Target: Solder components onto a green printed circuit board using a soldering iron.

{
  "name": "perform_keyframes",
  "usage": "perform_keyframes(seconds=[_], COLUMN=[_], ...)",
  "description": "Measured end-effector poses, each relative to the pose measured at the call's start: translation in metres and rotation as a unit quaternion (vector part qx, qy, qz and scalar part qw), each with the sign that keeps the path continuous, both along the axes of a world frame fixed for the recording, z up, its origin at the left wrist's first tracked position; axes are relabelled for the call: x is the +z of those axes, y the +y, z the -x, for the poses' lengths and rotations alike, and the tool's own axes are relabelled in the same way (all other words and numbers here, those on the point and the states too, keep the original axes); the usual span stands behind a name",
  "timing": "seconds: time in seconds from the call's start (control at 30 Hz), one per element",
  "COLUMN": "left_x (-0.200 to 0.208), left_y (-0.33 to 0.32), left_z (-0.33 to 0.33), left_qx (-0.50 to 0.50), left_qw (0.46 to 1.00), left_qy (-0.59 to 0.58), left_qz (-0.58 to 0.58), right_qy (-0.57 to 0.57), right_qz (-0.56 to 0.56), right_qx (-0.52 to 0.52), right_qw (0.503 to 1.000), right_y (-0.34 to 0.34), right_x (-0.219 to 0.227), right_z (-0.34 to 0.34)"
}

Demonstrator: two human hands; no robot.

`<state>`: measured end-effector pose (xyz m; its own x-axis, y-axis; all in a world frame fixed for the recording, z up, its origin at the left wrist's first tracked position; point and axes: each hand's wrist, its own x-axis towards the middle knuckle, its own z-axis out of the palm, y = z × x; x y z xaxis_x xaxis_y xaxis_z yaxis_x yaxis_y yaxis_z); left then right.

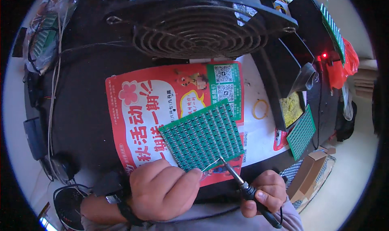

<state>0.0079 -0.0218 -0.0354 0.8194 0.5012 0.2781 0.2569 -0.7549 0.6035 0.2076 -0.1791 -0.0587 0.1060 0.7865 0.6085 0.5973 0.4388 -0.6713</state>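
A green circuit board [200, 135], covered with rows of small parts, lies tilted on a red and white printed sheet [117, 109]. My right hand [267, 194] grips a soldering iron [237, 176] by its black handle, and the metal tip meets the board near its lower right edge. Pinched in my left hand [162, 190] is a thin strand of solder wire [210, 164], its free end reaching the iron's tip. The left fingers are at the board's near edge; whether they touch it I cannot tell. A dark strap sits on my left wrist.
A black fan with a wire guard [200, 32] stands beyond the board. At right are a dark holder with a yellow sponge [291, 108], another green board [302, 131], a rubber band [260, 109] and a cardboard box [312, 176]. Cables [54, 101] run along the left.
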Motion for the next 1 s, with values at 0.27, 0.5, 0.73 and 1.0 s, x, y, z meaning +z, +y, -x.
perform_keyframes(seconds=[0.27, 0.5, 0.73, 1.0], left_x=[-0.002, -0.001, 0.0, -0.001], left_y=[-0.001, -0.001, 0.0, 0.0], left_z=[0.002, 0.002, 0.002, 0.003], left_qx=[-0.009, -0.014, -0.024, -0.027], left_qw=[1.0, 1.0, 1.0, 1.0], left_qy=[0.005, 0.01, 0.016, 0.002], left_qz=[-0.014, -0.014, -0.004, -0.012], right_qy=[0.004, -0.002, 0.008, 0.018], right_qz=[-0.007, -0.008, -0.013, -0.03], right_qx=[-0.006, -0.01, -0.021, -0.025], right_qw=[1.0, 1.0, 1.0, 0.999], right_y=[-0.002, 0.001, 0.001, -0.002], right_x=[-0.003, -0.004, -0.004, -0.009], right_z=[0.001, 0.002, 0.005, 0.005])
